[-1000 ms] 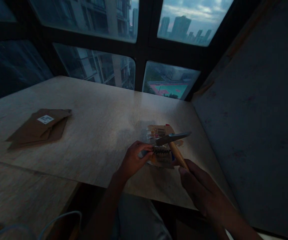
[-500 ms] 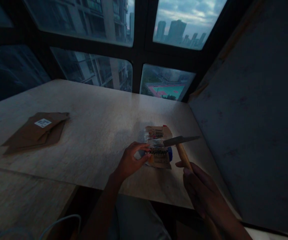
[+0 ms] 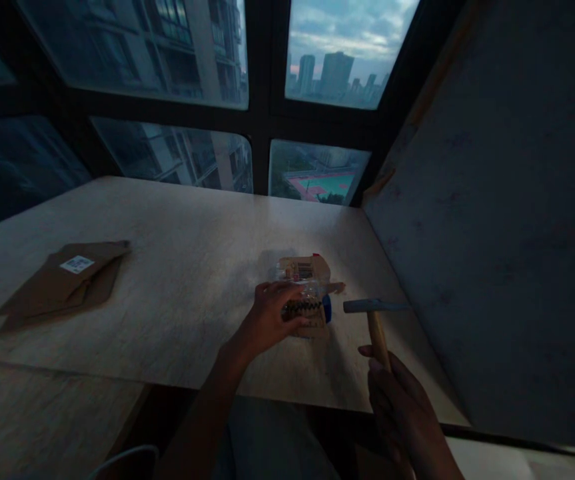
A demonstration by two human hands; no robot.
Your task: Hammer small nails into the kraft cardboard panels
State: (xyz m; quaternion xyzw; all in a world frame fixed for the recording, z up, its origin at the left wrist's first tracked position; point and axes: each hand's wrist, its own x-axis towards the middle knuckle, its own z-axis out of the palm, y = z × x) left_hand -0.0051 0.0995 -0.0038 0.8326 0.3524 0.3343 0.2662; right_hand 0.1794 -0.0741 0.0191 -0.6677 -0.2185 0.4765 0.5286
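My right hand (image 3: 400,400) is wrapped round the wooden handle of a hammer (image 3: 378,337). Its metal head is raised to the right of a small opened package of cardboard and clear plastic (image 3: 302,269). My left hand (image 3: 272,317) lies over the package's left side, fingers across the plastic and thumb at the nearer part, gripping it. Between thumb and fingers a dark zigzag strip (image 3: 303,307) shows. A blue piece (image 3: 326,309) sits at the package's right end, and a brown flap or stick (image 3: 334,288) pokes out beside it. Dim light hides the finer details.
Flat brown cardboard envelopes (image 3: 64,283) with a white label lie on the left of the pale table (image 3: 182,267). A grey wall (image 3: 492,267) rises at the right, and dark-framed windows (image 3: 262,100) stand behind. A pale cable (image 3: 127,453) curves at the lower left.
The hammer has moved down and right, away from the package. My left hand has shifted further over the package, its fingers now covering more of the plastic. The whole view has tilted slightly.
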